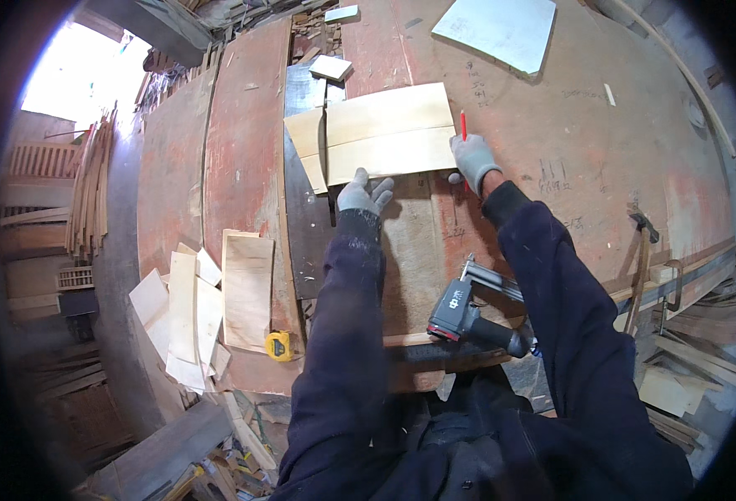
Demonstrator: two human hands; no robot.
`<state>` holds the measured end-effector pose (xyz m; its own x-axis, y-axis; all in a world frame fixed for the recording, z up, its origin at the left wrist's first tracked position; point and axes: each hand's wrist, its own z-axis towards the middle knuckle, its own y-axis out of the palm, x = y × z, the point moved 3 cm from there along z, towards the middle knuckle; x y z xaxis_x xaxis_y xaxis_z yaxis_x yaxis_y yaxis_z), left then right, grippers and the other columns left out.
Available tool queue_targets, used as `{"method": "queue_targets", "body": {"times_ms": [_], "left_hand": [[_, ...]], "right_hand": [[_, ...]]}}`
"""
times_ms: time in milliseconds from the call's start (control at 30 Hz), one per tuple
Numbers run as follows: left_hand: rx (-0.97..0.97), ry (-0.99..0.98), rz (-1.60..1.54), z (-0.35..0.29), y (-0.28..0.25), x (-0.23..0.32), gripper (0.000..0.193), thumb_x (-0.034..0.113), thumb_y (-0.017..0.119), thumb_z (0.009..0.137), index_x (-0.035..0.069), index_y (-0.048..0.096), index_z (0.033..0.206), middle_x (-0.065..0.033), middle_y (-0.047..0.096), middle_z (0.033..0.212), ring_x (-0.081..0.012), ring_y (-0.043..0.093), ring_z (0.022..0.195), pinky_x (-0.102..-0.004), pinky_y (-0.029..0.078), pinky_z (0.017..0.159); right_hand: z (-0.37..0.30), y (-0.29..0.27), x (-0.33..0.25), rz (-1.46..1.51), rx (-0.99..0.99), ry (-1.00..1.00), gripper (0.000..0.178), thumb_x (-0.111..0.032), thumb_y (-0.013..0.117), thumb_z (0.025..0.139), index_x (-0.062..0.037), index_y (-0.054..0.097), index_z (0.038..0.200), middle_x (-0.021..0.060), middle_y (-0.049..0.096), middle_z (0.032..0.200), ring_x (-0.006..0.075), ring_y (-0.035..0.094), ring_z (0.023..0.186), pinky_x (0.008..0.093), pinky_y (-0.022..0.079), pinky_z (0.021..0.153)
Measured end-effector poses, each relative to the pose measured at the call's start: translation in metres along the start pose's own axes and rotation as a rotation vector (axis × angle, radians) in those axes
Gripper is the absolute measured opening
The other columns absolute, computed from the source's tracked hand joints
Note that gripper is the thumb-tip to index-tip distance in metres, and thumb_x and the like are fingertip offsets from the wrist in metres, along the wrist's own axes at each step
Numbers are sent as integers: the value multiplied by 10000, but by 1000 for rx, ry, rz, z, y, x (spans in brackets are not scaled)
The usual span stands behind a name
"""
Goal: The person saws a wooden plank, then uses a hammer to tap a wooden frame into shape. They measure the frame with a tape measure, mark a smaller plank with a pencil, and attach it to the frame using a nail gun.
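A pale wooden board (389, 134) with a line across its length lies on the worktable, with a narrower pale wood piece (305, 150) by its left end. My left hand (363, 194), in a grey glove, is at the board's near edge with its fingers apart and fingertips against the wood. At the board's right end my right hand (473, 159), also gloved, is closed around a red pencil (463, 125) that points upward. A nail gun (460, 313) lies near the table's front edge, beside my right forearm.
Thin wood pieces (186, 313) are piled at the left, next to a small board (248, 288) and a yellow tape measure (279, 346). A white panel (501, 32) lies at the far side. A hammer (640, 267) and a clamp (673, 288) are at the right edge.
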<state>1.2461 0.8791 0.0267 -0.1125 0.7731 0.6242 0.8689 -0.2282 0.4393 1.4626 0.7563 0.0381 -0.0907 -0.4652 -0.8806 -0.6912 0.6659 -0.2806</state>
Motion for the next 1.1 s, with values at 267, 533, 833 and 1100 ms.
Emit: {"method": "queue_targets", "body": {"times_ms": [267, 533, 833, 1100], "left_hand": [[-91, 63, -71, -96, -40, -21, 278, 257, 533, 1015, 3, 592, 1113, -107, 668, 941, -214, 641, 733, -296, 483, 567], [235, 153, 41, -241, -120, -79, 322, 303, 589, 988, -8, 603, 1066, -102, 666, 885, -193, 623, 666, -279, 465, 541], [322, 361, 138, -409, -104, -95, 278, 214, 624, 916, -60, 663, 940, -190, 708, 852, -255, 682, 629, -339, 550, 552], [369, 595, 386, -545, -80, -88, 248, 45, 651, 840, -54, 665, 1068, -127, 693, 968, -186, 665, 756, -303, 547, 681]], "right_hand": [[-83, -105, 56, -300, -71, 125, 264, -279, 563, 910, -21, 610, 941, 141, 669, 817, 270, 662, 673, 407, 528, 602], [-185, -148, 58, -855, 143, -505, 374, -295, 620, 853, -54, 621, 1140, 171, 658, 1056, 339, 628, 1003, 439, 489, 883], [-302, -74, -7, -68, -341, -368, 367, -129, 583, 928, 22, 571, 1262, 111, 632, 1139, 206, 623, 1009, 324, 511, 857], [-358, -28, 20, -19, -385, -488, 421, -177, 646, 910, 59, 575, 1251, 122, 624, 1136, 191, 592, 1039, 305, 466, 942]]}}
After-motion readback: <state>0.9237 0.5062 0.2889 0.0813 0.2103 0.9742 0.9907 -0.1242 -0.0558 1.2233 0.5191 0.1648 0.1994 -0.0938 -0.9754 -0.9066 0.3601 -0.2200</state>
